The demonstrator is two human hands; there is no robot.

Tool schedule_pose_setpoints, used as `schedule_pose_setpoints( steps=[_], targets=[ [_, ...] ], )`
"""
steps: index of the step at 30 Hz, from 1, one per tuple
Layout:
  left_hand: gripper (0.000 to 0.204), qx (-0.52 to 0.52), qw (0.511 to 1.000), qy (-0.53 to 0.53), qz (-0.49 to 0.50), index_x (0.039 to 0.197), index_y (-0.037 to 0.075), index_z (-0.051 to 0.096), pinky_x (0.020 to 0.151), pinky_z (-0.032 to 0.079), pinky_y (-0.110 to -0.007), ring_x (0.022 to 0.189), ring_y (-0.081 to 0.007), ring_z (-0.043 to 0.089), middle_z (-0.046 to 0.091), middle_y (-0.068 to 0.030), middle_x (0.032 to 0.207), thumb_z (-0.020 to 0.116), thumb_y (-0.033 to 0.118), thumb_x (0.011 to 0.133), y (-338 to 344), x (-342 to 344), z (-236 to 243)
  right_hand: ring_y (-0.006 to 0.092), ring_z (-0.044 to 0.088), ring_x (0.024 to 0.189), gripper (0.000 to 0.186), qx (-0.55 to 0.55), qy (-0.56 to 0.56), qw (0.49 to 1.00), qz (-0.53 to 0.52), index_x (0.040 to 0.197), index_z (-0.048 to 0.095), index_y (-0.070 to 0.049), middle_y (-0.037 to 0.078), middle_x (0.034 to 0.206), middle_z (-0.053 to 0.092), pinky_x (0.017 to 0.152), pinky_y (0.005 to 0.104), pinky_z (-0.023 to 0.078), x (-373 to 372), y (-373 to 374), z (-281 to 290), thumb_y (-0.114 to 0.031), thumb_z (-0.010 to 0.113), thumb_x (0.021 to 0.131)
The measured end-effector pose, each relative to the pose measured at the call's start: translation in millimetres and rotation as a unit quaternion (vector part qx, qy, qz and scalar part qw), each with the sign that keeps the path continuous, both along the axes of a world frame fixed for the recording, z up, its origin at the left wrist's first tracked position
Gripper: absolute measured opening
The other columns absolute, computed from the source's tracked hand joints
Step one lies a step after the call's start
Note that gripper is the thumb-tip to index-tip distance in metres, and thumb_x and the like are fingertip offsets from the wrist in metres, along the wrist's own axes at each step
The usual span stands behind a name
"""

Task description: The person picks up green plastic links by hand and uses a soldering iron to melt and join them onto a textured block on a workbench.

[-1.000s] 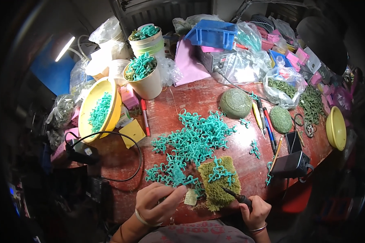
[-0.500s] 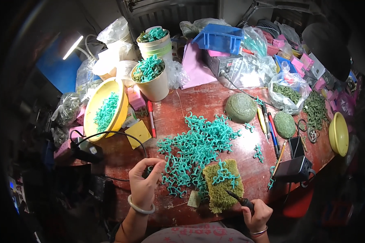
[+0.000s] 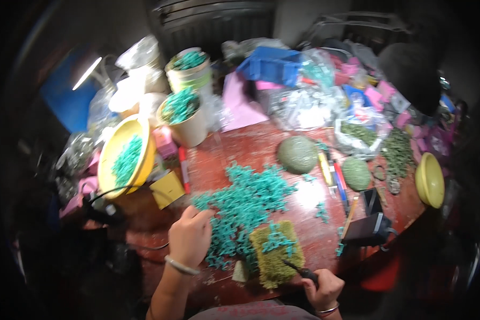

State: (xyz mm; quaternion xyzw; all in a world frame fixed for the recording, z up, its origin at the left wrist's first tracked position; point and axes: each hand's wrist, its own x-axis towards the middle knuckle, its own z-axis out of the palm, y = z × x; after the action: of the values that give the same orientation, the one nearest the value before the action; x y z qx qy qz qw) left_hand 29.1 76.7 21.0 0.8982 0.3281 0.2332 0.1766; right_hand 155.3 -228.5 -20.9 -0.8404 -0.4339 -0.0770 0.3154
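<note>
A heap of small turquoise curled pieces point(image 3: 245, 205) covers the middle of the red table. At its left edge is my left hand point(image 3: 191, 234), fingers curled together and downward; whatever they hold is hidden and blurred. Nearer to me lies a rough olive-green pad point(image 3: 276, 269) with several joined turquoise pieces point(image 3: 277, 240) on top. My right hand point(image 3: 325, 290) is closed around the dark handle of a pen-shaped tool with a thin pointed tip point(image 3: 306, 274). That tip is over the pad, just below the pieces; whether it touches, I cannot tell.
A yellow basin point(image 3: 146, 160) of turquoise pieces tilts at the left, near filled buckets point(image 3: 192, 130). Two green domes point(image 3: 297, 154), pens point(image 3: 340, 178) and a black box point(image 3: 365, 229) lie right. A blue bin point(image 3: 269, 66) and plastic bags crowd the back.
The whole view has shifted, with the scene lying lower and further left. My left hand has turned its fingers down toward the heap's edge. My right hand still holds the tool over the pad.
</note>
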Motion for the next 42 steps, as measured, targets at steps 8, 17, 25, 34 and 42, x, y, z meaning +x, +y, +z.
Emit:
schedule_pose_setpoints(
  steps=[8,17,25,34,42],
  targets=[
    [0.016,0.001,0.999,0.022,-0.025,0.085,0.005,0.067,0.076,0.050,-0.043,0.085,-0.0370,0.062,0.063,-0.0152,0.089,0.066,-0.002,0.071,3.2,-36.3,-4.5,0.0222,0.057,0.050,0.041,0.010,-0.017,0.999,0.027,0.072,0.054,-0.010,0.006,0.062,0.053,0.043,0.0333,0.041,-3.9,16.2,7.1,-0.046,0.069,0.087],
    [0.013,-0.028,0.991,0.092,-0.089,0.093,0.007,0.073,0.081,0.053,-0.041,0.086,-0.0337,0.068,0.070,-0.0174,0.092,0.067,0.016,0.085,17.7,-28.6,-7.3,0.0220,0.058,0.050,0.043,0.002,-0.030,1.000,0.000,0.072,0.052,-0.008,0.006,0.061,0.052,0.043,0.0321,0.042,-2.4,3.5,14.8,-0.045,0.067,0.090],
    [0.013,-0.021,0.992,0.085,-0.095,0.091,0.007,0.073,0.078,0.054,-0.039,0.083,-0.0315,0.068,0.071,-0.0150,0.090,0.063,0.011,0.083,12.4,-29.1,-1.5,0.0221,0.059,0.051,0.043,0.016,-0.022,1.000,0.000,0.072,0.053,-0.009,0.006,0.062,0.053,0.044,0.0320,0.043,-2.3,5.6,12.0,-0.046,0.066,0.089],
    [0.010,0.003,0.992,0.061,-0.109,0.088,0.005,0.070,0.074,0.053,-0.039,0.078,-0.0318,0.067,0.069,-0.0169,0.087,0.067,0.011,0.081,3.1,-29.6,1.2,0.0258,0.062,0.057,0.034,0.008,-0.024,1.000,-0.014,0.079,0.066,-0.010,0.008,0.068,0.062,0.052,0.0365,0.048,-10.9,9.0,13.4,-0.043,0.068,0.086],
    [0.015,-0.270,0.950,-0.147,-0.048,0.089,0.002,0.063,0.060,0.047,-0.033,0.070,-0.0200,0.062,0.063,-0.0072,0.083,0.068,-0.001,0.075,-6.3,-66.4,-9.9,0.0225,0.056,0.049,0.042,0.013,-0.021,0.999,0.027,0.070,0.055,-0.011,0.006,0.061,0.053,0.043,0.0332,0.042,-9.1,16.0,8.2,-0.046,0.070,0.086]
  ],
)
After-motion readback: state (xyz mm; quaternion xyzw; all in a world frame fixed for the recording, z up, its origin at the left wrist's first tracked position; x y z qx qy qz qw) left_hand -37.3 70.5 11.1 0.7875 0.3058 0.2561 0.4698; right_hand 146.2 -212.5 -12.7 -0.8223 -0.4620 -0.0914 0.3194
